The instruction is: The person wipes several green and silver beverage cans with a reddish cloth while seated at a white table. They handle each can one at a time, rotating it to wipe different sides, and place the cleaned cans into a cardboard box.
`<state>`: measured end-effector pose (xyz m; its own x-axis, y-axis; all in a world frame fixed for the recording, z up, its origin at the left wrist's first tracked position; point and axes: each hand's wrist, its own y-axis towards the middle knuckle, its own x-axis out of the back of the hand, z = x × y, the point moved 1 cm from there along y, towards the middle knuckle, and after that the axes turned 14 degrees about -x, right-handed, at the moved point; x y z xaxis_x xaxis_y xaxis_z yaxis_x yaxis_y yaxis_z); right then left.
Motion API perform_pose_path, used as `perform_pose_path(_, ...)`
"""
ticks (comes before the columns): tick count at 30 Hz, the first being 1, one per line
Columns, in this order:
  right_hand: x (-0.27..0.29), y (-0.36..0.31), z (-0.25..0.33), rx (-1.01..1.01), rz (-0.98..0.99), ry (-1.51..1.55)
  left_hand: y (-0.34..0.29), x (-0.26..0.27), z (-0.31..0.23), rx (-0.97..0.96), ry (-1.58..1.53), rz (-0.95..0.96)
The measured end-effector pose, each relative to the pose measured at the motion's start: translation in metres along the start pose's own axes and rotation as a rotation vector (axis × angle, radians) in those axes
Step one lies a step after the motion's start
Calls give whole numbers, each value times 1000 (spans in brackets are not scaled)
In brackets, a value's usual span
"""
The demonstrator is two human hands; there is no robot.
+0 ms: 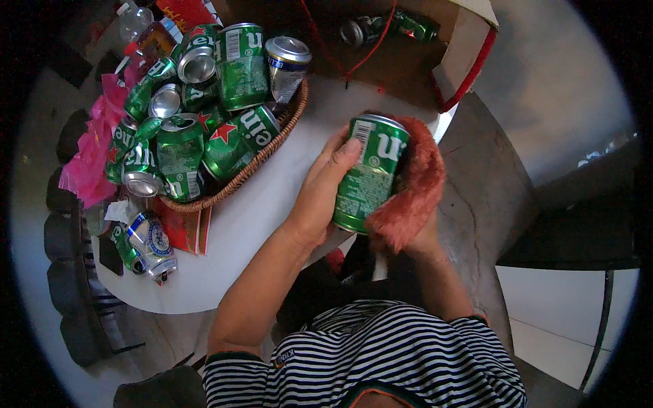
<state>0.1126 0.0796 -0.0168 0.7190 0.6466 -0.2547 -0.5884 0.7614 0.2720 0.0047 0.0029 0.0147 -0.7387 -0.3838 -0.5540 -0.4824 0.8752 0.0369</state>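
Note:
A green beer can is held up in front of me, slightly tilted, over the near edge of the table. My left hand wraps round its left side with the thumb on the front. On the other side, a fluffy reddish-brown cloth lies against the can. My right hand is mostly covered by this cloth and presses it to the can; its fingers are hidden. To the left, a wicker basket is heaped with green cans and a silver-and-blue can.
The white table carries a silver can, a green can beside it and a red packet. Pink plastic and bottles lie along the far left. An open cardboard box with cans inside stands at the back.

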Motion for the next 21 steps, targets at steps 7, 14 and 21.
perform_pose_path(7,6,16,2,-170,-170,97,0,2,9,1,84,-43)
perform_pose_path(14,6,8,-1,3,88,-26,1,-2,4,-127,-29,-29)
perform_pose_path(21,6,12,0,-162,-205,-51,0,-1,7,-123,211,34)
